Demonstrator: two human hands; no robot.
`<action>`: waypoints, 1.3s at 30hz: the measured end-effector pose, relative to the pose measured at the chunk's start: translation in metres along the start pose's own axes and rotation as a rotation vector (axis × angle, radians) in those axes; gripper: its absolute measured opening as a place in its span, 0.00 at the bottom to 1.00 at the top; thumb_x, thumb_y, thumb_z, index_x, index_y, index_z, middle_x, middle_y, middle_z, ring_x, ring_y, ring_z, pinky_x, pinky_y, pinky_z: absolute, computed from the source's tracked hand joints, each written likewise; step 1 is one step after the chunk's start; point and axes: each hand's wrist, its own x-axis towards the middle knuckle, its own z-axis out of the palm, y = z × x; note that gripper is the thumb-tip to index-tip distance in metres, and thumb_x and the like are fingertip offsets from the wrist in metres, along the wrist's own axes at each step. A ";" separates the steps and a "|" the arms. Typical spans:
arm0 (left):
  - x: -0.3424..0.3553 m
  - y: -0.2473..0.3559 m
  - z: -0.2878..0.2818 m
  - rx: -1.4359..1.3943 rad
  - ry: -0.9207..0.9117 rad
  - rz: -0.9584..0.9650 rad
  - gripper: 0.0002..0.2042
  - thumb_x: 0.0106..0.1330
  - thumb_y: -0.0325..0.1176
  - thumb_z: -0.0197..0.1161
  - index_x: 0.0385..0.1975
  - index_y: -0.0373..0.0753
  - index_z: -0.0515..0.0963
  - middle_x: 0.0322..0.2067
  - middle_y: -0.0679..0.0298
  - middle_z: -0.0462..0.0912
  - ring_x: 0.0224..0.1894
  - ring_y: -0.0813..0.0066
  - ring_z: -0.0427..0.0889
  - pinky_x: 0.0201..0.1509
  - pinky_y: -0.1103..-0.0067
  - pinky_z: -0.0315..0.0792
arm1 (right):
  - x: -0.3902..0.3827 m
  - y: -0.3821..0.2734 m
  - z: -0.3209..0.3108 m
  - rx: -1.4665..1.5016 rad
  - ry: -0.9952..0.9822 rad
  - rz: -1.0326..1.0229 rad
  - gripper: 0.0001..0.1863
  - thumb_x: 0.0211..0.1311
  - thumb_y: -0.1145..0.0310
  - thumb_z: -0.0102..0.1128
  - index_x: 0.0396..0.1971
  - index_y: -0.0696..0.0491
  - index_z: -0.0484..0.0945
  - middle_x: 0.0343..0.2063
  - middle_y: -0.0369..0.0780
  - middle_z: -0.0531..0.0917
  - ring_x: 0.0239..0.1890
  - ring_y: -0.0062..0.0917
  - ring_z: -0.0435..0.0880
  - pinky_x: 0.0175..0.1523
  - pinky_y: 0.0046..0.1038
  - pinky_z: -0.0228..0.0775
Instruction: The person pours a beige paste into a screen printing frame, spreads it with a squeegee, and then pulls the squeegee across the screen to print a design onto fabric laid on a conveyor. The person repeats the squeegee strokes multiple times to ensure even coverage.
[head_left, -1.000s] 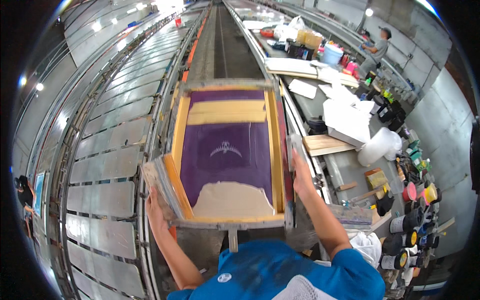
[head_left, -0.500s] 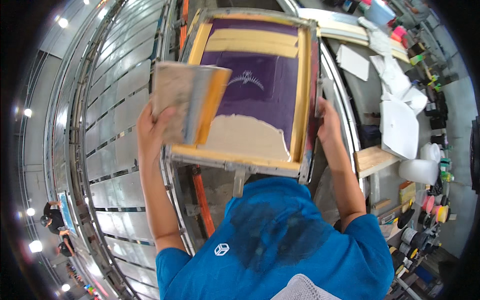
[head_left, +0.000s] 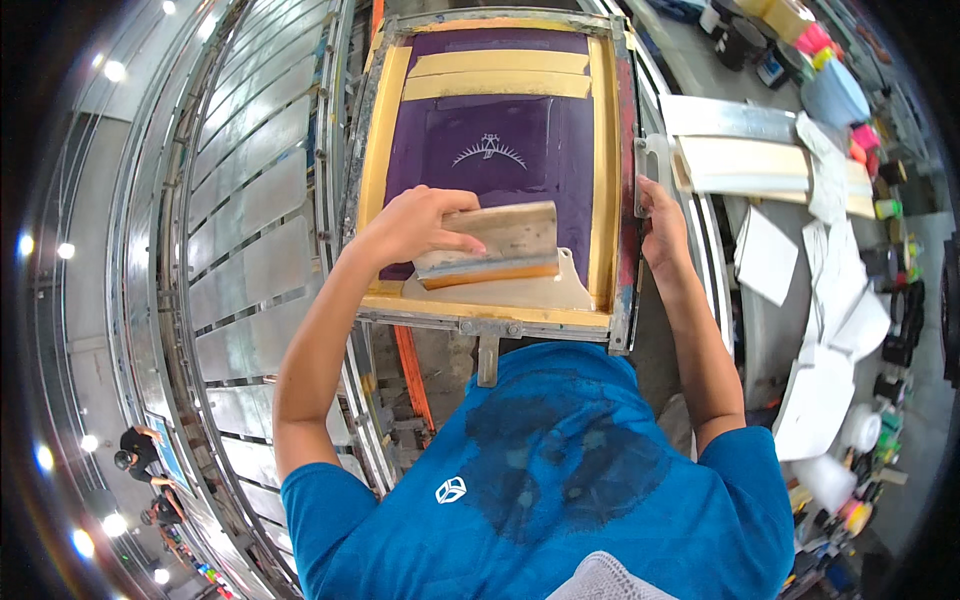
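Observation:
My left hand (head_left: 415, 230) grips a squeegee (head_left: 512, 235) with a worn wooden-looking body and an orange blade. The blade is down at a pool of cream ink (head_left: 540, 294) along the near end of a purple printing screen (head_left: 425, 140). A fine light design (head_left: 488, 150) shows in the middle of the mesh. Tan tape lines the inner edges of the screen frame (head_left: 470, 328). My right hand (head_left: 662, 225) has its fingers closed at the frame's right side, just below a pale metal handle (head_left: 657, 160); the fingertips are partly hidden.
Long rows of grey metal platens (head_left: 250, 200) run along the left. On the right, a bench holds white sheets (head_left: 768, 255), cream boards (head_left: 745, 165), a light-blue tub (head_left: 835, 92) and several ink containers. Other people (head_left: 140, 450) stand far off at lower left.
My left hand has brought the squeegee right and down onto the near end of the screen, turning its blade toward me. My right hand stays at the frame's right side.

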 end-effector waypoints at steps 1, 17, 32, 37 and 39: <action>0.030 -0.008 -0.008 -0.007 -0.050 0.090 0.22 0.50 0.47 0.75 0.33 0.36 0.77 0.20 0.62 0.73 0.24 0.77 0.65 0.29 0.74 0.62 | 0.029 -0.010 -0.002 -0.030 -0.009 -0.004 0.13 0.58 0.57 0.63 0.28 0.52 0.79 0.29 0.34 0.75 0.39 0.20 0.69 0.52 0.28 0.57; 0.386 -0.137 -0.297 0.083 0.322 0.070 0.25 0.45 0.47 0.77 0.38 0.36 0.82 0.30 0.57 0.83 0.34 0.64 0.81 0.40 0.72 0.72 | 0.296 -0.161 0.162 -0.003 -0.119 -0.002 0.13 0.59 0.60 0.63 0.21 0.52 0.78 0.22 0.31 0.74 0.30 0.17 0.67 0.41 0.24 0.58; 0.490 -0.192 -0.308 0.587 0.703 0.418 0.27 0.46 0.20 0.67 0.51 0.43 0.79 0.49 0.64 0.84 0.47 0.65 0.84 0.49 0.72 0.75 | 0.516 -0.183 0.238 0.059 -0.107 -0.087 0.17 0.59 0.61 0.62 0.14 0.48 0.71 0.17 0.28 0.67 0.24 0.16 0.59 0.37 0.25 0.52; 0.531 -0.224 -0.355 0.416 0.987 0.212 0.17 0.56 0.28 0.68 0.47 0.37 0.79 0.39 0.58 0.85 0.40 0.59 0.84 0.43 0.71 0.75 | 0.607 -0.235 0.287 0.020 -0.084 -0.099 0.15 0.59 0.58 0.62 0.17 0.46 0.71 0.19 0.28 0.66 0.26 0.16 0.61 0.35 0.25 0.52; 0.543 -0.235 -0.371 0.248 1.070 -0.076 0.15 0.60 0.33 0.69 0.45 0.35 0.78 0.32 0.54 0.85 0.33 0.56 0.84 0.38 0.71 0.76 | 0.633 -0.259 0.309 0.059 -0.078 -0.099 0.17 0.59 0.59 0.62 0.15 0.47 0.69 0.18 0.28 0.65 0.25 0.16 0.60 0.35 0.24 0.51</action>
